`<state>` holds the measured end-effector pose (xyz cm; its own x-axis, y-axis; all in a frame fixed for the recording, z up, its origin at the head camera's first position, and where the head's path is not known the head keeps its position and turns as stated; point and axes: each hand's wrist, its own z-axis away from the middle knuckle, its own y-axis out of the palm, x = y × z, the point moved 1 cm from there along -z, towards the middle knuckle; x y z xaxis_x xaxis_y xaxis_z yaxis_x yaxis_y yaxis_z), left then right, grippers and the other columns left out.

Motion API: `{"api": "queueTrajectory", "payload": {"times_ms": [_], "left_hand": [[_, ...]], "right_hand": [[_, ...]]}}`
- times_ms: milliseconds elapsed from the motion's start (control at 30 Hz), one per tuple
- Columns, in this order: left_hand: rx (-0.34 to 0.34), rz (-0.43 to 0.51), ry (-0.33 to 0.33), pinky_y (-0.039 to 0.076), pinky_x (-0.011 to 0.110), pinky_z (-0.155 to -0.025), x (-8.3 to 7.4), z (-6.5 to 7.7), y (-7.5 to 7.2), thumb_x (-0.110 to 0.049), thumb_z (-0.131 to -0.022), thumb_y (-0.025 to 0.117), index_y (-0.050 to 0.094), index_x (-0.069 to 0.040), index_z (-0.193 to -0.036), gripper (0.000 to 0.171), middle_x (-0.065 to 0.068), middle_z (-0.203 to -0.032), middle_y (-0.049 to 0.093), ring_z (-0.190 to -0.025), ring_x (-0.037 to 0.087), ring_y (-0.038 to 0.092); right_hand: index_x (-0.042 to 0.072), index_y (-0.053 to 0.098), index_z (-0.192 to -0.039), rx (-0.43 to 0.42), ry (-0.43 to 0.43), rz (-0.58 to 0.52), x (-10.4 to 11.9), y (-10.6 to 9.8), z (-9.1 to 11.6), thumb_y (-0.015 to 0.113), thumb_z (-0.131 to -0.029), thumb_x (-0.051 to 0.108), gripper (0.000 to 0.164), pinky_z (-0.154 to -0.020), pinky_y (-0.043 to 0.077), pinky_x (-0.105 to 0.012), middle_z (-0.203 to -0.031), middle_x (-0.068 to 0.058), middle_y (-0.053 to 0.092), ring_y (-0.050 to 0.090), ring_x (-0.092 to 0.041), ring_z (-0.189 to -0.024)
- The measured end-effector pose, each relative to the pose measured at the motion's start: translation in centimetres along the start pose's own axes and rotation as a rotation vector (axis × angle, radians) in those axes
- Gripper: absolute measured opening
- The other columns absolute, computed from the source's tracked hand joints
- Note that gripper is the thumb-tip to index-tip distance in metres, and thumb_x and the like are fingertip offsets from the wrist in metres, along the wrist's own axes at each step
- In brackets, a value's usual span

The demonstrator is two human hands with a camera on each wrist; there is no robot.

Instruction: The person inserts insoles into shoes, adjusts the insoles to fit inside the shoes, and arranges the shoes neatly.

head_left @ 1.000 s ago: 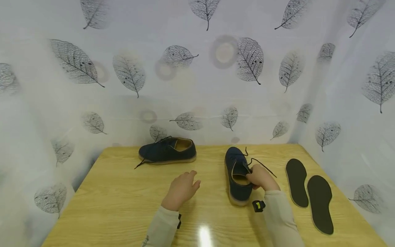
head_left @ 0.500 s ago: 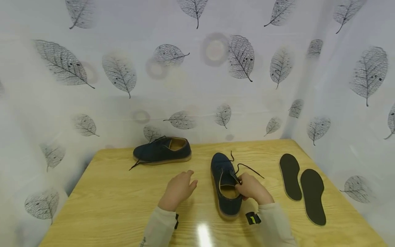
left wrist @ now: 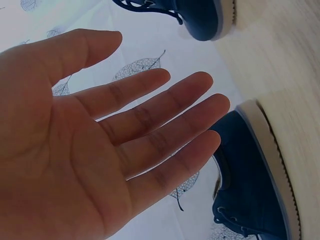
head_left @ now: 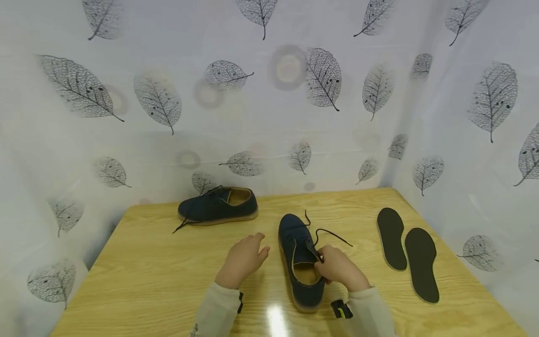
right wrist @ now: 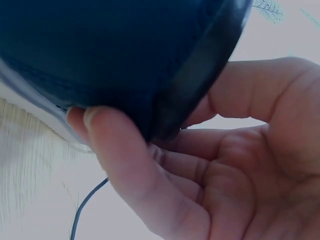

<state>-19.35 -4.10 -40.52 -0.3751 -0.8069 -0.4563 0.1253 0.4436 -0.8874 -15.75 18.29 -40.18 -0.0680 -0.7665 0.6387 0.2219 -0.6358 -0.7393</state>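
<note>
A dark blue lace-up shoe (head_left: 308,294) stands mid-table with its toe pointing away and its laces loose. My right hand (head_left: 340,269) pinches the right side of its opening; in the right wrist view the fingers (right wrist: 135,165) curl about the shoe's edge (right wrist: 195,75). To the left of that shoe, my left hand (head_left: 242,260) hovers over the table with nothing in it. The left wrist view shows this palm (left wrist: 65,165) with its fingers extended. The matching shoe (head_left: 219,208) lies farther back, toe to the left.
Two dark insoles (head_left: 391,238) lie side by side at the table's right. Behind the wooden table (head_left: 160,276) hangs a white curtain (head_left: 252,121) printed with leaves. A loose lace (head_left: 334,234) trails right of the near shoe.
My right hand has drawn the near shoe closer to me and somewhat left, still pinching its edge. The left hand keeps much the same pose. The head view has turned slightly right.
</note>
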Motion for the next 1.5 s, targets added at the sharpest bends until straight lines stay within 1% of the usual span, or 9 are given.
{"api": "queueTrajectory", "payload": {"times_ms": [200,333,433,533,733,867,1033,1300,1500], "left_hand": [[0.001,-0.006,0.009,0.053,0.046,-0.074,0.0,-0.2,0.3,-0.022,-0.094,0.062,0.058,0.003,-0.124,0.039,0.021,-0.107,0.066,-0.088,0.034,0.065],[0.008,-0.008,0.012,0.053,0.046,-0.073,-0.1,-0.2,0.3,-0.022,-0.094,0.062,0.058,0.003,-0.123,0.038,0.020,-0.107,0.066,-0.088,0.034,0.065],[0.020,-0.003,0.017,0.053,0.047,-0.075,-0.2,-0.2,0.4,-0.020,-0.094,0.062,0.059,0.003,-0.123,0.037,0.020,-0.108,0.066,-0.092,0.034,0.065],[0.053,0.025,0.024,0.052,0.046,-0.077,-0.3,-0.3,0.6,-0.020,-0.095,0.062,0.058,0.003,-0.124,0.037,0.021,-0.111,0.065,-0.093,0.033,0.065],[0.108,0.118,0.062,0.052,0.043,-0.075,-0.4,-0.9,1.7,-0.017,-0.097,0.058,0.049,0.001,-0.136,0.044,0.020,-0.117,0.063,-0.094,0.030,0.065],[0.091,0.142,0.140,0.051,0.036,-0.070,-0.9,-1.4,2.4,-0.011,-0.097,0.056,0.045,-0.005,-0.142,0.047,0.017,-0.115,0.064,-0.093,0.027,0.065],[0.031,0.085,0.205,0.052,0.033,-0.072,-1.4,-1.7,3.1,-0.009,-0.096,0.058,0.055,-0.003,-0.132,0.036,0.011,-0.106,0.067,-0.090,0.022,0.065],[-0.001,0.062,0.169,0.053,0.033,-0.070,-1.4,-1.6,3.5,-0.008,-0.094,0.060,0.064,-0.002,-0.114,0.021,0.009,-0.101,0.069,-0.087,0.021,0.066],[-0.003,0.040,0.151,0.052,0.032,-0.065,-1.3,-1.8,3.6,-0.008,-0.092,0.062,0.067,-0.005,-0.107,0.016,0.008,-0.095,0.070,-0.081,0.019,0.066]], "right_hand": [[-0.012,0.061,-0.115,0.020,0.009,-0.003,-0.2,0.1,0.1,0.056,-0.089,-0.003,0.028,-0.048,0.046,-0.031,-0.075,-0.012,0.065,0.059,-0.027,-0.048],[-0.014,0.055,-0.123,0.056,0.001,-0.018,-0.6,-0.1,0.0,0.056,-0.089,0.000,0.037,-0.052,0.047,-0.031,-0.064,-0.010,0.061,0.059,-0.026,-0.048],[-0.016,0.052,-0.126,0.107,-0.032,-0.072,-1.2,-0.5,-0.1,0.059,-0.093,0.009,0.042,-0.056,0.048,-0.031,-0.061,-0.009,0.059,0.059,-0.023,-0.050],[-0.016,0.055,-0.121,0.135,-0.052,-0.183,-1.8,-1.0,-0.4,0.059,-0.096,0.020,0.044,-0.060,0.050,-0.032,-0.069,-0.008,0.059,0.058,-0.019,-0.057],[-0.010,0.060,-0.106,0.043,-0.039,-0.334,-2.1,-1.3,-1.5,0.056,-0.098,0.026,0.037,-0.062,0.052,-0.034,-0.078,-0.011,0.058,0.059,-0.019,-0.065],[-0.009,0.060,-0.106,0.005,-0.032,-0.377,-2.0,-1.1,-2.4,0.057,-0.098,0.023,0.034,-0.063,0.052,-0.037,-0.079,-0.011,0.058,0.058,-0.019,-0.065],[-0.010,0.057,-0.110,-0.009,-0.014,-0.411,-1.9,-0.9,-3.2,0.059,-0.096,0.017,0.031,-0.067,0.054,-0.040,-0.089,-0.012,0.060,0.057,-0.019,-0.070],[-0.009,0.059,-0.107,-0.033,-0.048,-0.443,-2.0,-1.5,-4.4,0.058,-0.096,0.016,0.027,-0.070,0.054,-0.042,-0.089,-0.013,0.060,0.057,-0.023,-0.075],[-0.011,0.059,-0.109,-0.027,-0.097,-0.489,-1.7,-2.7,-5.4,0.055,-0.097,0.012,0.027,-0.067,0.052,-0.031,-0.085,-0.011,0.058,0.056,-0.019,-0.071]]}}
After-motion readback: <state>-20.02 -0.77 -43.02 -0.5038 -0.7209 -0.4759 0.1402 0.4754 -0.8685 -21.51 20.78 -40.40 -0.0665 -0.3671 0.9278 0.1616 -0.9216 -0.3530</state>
